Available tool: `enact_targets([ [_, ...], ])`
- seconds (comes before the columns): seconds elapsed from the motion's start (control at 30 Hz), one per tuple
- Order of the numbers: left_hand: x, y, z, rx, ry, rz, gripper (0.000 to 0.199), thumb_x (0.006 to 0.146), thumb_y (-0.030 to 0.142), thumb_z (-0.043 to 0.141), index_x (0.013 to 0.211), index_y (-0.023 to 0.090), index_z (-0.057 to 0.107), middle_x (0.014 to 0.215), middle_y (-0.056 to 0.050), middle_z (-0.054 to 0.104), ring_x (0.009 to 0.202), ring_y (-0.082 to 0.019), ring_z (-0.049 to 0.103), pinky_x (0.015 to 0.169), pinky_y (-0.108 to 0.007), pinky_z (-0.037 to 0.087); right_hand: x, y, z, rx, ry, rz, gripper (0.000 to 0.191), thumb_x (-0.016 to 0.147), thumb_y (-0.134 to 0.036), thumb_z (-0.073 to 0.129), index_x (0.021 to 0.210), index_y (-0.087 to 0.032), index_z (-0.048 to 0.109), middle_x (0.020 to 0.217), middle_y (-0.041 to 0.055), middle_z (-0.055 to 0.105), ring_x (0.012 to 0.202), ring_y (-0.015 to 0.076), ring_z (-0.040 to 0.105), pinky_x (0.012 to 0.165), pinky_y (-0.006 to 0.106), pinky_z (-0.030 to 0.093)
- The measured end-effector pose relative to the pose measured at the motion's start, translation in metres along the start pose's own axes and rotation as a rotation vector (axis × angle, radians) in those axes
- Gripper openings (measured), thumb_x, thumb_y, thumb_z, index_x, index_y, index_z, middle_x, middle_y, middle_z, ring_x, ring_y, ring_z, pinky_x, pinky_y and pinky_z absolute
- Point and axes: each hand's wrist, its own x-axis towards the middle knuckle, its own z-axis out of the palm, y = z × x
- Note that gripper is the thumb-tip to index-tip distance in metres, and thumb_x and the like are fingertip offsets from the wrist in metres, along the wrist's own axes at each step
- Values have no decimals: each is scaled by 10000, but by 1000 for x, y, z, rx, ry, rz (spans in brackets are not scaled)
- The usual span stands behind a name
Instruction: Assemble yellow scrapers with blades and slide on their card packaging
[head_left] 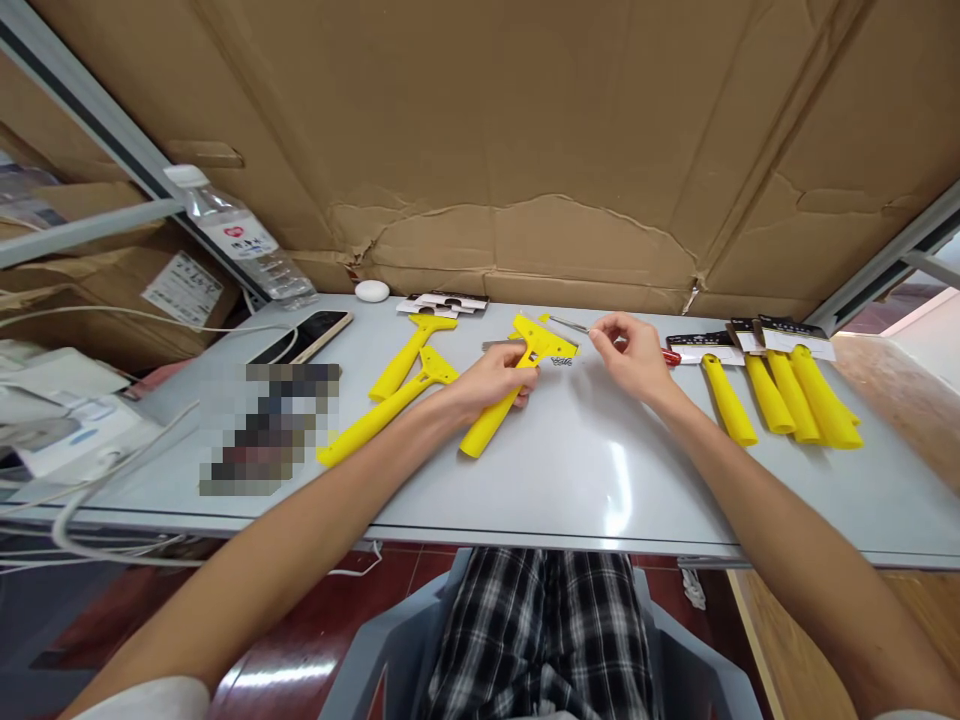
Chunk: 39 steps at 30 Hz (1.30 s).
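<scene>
Left hand (pixel 491 380) on a yellow plastic scraper (pixel 489 422), right hand (pixel 630 355) pinched just beside it

Two more scrapers (pixel 386 420) lie at centre left on the pale grey worktop (pixel 600 480). The left hand's grip wraps the held scraper's neck, full and closed; the scraper sits mid-worktop, its head still resting there (light, stiff, smooth plastic, so the long handle looks the surest hold). Tiny metal screws (pixel 562 361) lie below its head. The right hand's grip is narrow, thumb and forefinger pressed together; whether they hold anything is too small to tell. Further right, yellow-handled scrapers in card packaging (pixel 806 385) lie grouped.
</scene>
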Motion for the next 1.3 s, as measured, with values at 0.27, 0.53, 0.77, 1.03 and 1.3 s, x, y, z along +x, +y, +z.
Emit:
enact_targets([
  [0.27,-2,-3,0,1,-38,22,211,607,114,702,759,183,574,749,20,524,586,-79,459,523,-237,365,-14,-16,10,123,-259,73,279,881,-483,712,865,-204,699,813,25,680,702,152,554,657,309,456],
  [0.53,-3,-2,1,-24,-56,-6,221,608,103,710,773,178,584,765,28,521,584,-70,456,530,-235,363,-13,-20,6,160,-197,128,263,852,-465,727,868,-203,721,866,26,667,682,143,547,613,305,432],
  [0.77,-5,-1,4,8,-54,1,232,618,118,757,790,174,612,771,27,524,593,-71,456,537,-237,369,-14,-25,3,136,-287,226,246,838,-441,729,864,-197,728,904,34,718,657,129,535,660,314,458],
  [1.03,-8,1,7,-8,-54,-20,248,620,100,774,786,174,605,792,22,540,596,-69,462,530,-235,375,-15,-30,2,76,-338,183,209,883,-395,699,873,-190,736,862,24,707,632,120,517,637,301,445],
  [1.3,-6,-3,6,-24,-45,-25,227,625,78,754,748,174,588,750,13,524,580,-74,455,520,-233,363,-17,-23,12,0,-260,123,159,871,-363,703,825,-215,738,874,49,768,697,173,610,684,337,502],
])
